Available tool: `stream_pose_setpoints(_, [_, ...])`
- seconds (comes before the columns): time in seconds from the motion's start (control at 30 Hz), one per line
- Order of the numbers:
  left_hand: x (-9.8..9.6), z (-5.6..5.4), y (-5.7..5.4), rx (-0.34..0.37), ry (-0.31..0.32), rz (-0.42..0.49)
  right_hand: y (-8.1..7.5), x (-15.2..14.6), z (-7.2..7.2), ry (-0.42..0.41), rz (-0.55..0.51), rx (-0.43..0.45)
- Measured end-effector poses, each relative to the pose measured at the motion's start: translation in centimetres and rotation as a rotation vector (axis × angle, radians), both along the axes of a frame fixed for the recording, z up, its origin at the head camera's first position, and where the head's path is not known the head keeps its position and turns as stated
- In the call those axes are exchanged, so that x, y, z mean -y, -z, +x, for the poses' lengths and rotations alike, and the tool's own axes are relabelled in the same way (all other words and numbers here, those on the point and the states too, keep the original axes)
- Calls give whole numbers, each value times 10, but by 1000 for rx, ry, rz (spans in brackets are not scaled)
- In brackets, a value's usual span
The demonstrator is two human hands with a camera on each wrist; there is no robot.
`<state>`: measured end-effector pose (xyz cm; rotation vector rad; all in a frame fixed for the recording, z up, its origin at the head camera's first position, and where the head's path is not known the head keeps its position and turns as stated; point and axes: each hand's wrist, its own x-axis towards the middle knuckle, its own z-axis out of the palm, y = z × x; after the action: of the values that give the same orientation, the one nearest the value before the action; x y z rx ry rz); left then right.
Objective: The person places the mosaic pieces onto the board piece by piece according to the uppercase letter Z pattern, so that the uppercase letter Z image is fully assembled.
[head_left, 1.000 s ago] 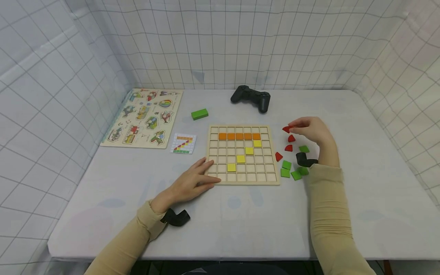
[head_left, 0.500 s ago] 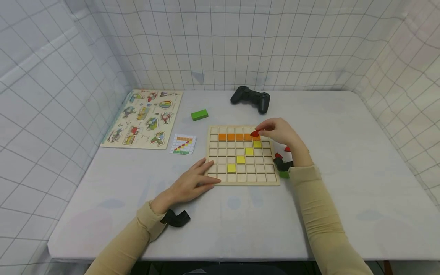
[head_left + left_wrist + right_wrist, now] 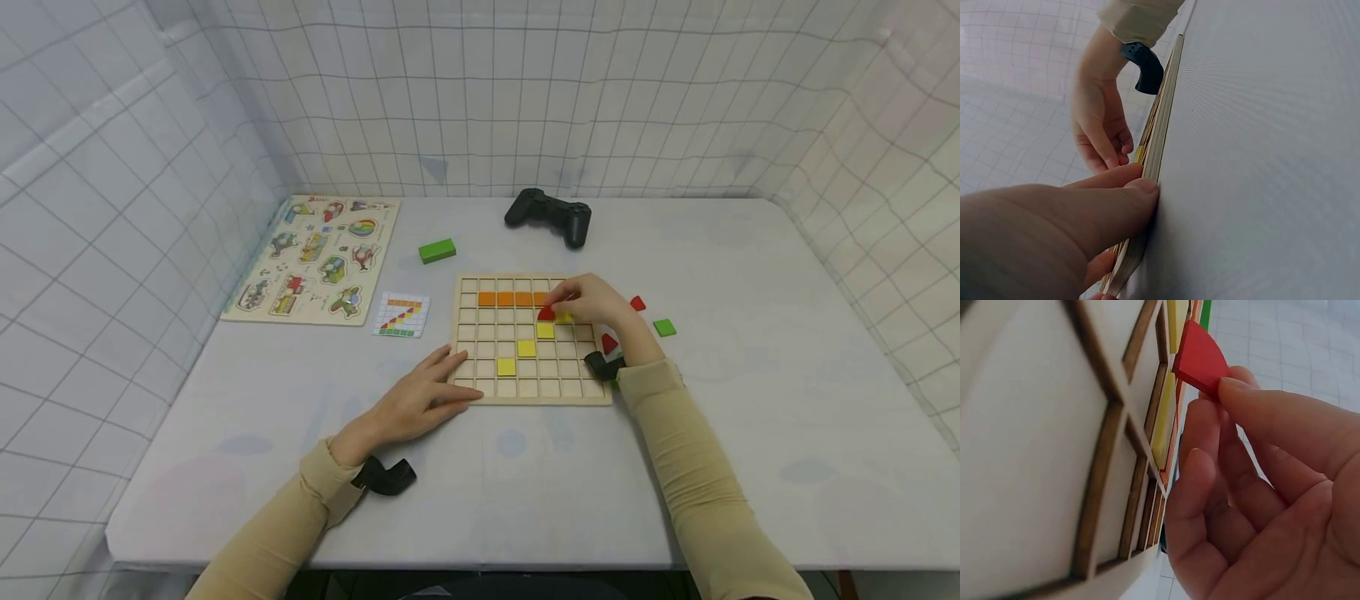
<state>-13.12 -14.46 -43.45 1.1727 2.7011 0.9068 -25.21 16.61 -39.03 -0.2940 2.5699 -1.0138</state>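
A wooden grid board [image 3: 542,401] lies in the middle of the table, with a row of orange squares [image 3: 506,299] and a diagonal of yellow squares [image 3: 527,348] set in its cells. My left hand [image 3: 412,404] rests at its lower left corner, fingers extended onto the rim; the left wrist view shows the thumb [image 3: 1129,203] against the board's edge. Over the upper right cells, my right hand [image 3: 594,302] pinches a red quarter-circle tile [image 3: 1200,359] between thumb and fingers. That tile is tilted beside a yellow square, near the orange row; whether it touches the board I cannot tell.
Right of the board lie loose red tiles [image 3: 638,303] and green squares [image 3: 664,327], some hidden by my right arm. A pattern card [image 3: 401,314] and a picture puzzle board [image 3: 311,258] are at left. Behind sit a green block [image 3: 437,251] and a black game controller [image 3: 548,215].
My right hand has carried the red tile leftward from the loose pieces to the board, then lowered it slightly toward the cells below the orange row. The left hand has stayed in place.
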Motion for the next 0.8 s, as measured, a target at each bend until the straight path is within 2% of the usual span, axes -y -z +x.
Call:
stream_pose_setpoints(0.43, [0,-1,1,-14,13,2,3,-1,-1,2,12,-5])
stream_pose_setpoints(0.57, [0,-1,0,-16,19,6,-3,-7,0,15,1,-31])
stream_pose_setpoints(0.7, [0,-1,0,-17,18,5,-12,-20,2,15,-49,-91])
stream_pose_setpoints(0.8, [0,-1,0,-19,16,2,-19,-31,3,47,-88,-119])
